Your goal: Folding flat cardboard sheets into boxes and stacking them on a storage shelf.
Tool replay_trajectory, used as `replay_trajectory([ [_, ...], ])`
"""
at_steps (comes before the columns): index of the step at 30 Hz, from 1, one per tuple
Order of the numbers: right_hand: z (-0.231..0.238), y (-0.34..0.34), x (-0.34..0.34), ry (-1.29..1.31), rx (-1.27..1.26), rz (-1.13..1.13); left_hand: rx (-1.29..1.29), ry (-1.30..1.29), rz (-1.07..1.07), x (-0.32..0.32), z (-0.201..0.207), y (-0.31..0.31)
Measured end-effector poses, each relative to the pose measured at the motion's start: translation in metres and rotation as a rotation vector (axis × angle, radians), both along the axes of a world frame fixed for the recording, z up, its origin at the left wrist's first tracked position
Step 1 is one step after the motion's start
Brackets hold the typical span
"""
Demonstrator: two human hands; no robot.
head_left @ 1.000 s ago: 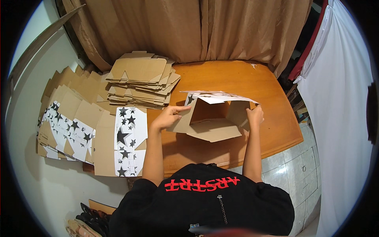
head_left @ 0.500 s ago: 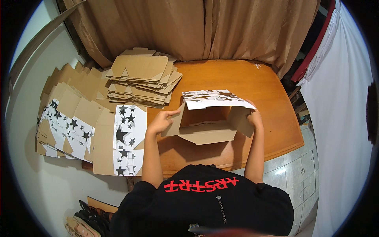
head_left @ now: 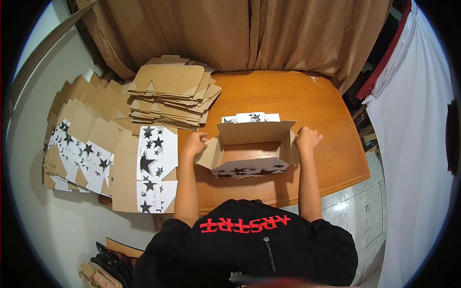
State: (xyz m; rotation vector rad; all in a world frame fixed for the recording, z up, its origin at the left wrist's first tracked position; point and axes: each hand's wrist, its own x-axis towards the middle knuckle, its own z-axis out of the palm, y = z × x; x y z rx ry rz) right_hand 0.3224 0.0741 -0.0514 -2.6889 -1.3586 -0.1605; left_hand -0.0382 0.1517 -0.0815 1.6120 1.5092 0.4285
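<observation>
In front of me on the table stands a partly folded cardboard box [head_left: 254,165]. Its upper side gapes and the tabletop shows through it. Inside it is plain brown; the near wall and a far flap carry black stars on white. My left hand [head_left: 194,143] is closed at the box's left side flap, with fingertips at the flap's upper edge. At the right side flap is my right hand [head_left: 308,138], fingers apart and pointing away from the box, its inner edge against the cardboard.
A stack of flat brown cardboard blanks [head_left: 168,81] stands at the back left of the wooden table [head_left: 269,93]. More star-printed blanks [head_left: 158,168] spread over the left side. Brown curtains [head_left: 216,33] hang behind the table; white cloth [head_left: 413,120] hangs at the right.
The box has turned over between my hands: the star-printed panel that was on top now faces me, and the opening faces up. My right hand has loosened its hold.
</observation>
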Motion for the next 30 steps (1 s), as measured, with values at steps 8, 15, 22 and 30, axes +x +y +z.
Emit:
replay_trajectory([
  [8,-0.054,-0.024,-0.006,0.092,0.187,-0.014,0.622,0.421,0.009,0.02,-0.034,-0.038],
  [15,-0.076,-0.029,-0.009,0.301,0.177,0.064,0.199,0.399,-0.148,0.039,-0.021,-0.058],
  [22,-0.049,-0.026,-0.001,0.539,0.186,0.211,0.019,0.205,-0.296,0.02,-0.042,-0.059],
  [30,-0.07,-0.04,0.005,0.561,0.128,0.34,0.308,0.306,-0.283,0.027,-0.049,-0.074],
])
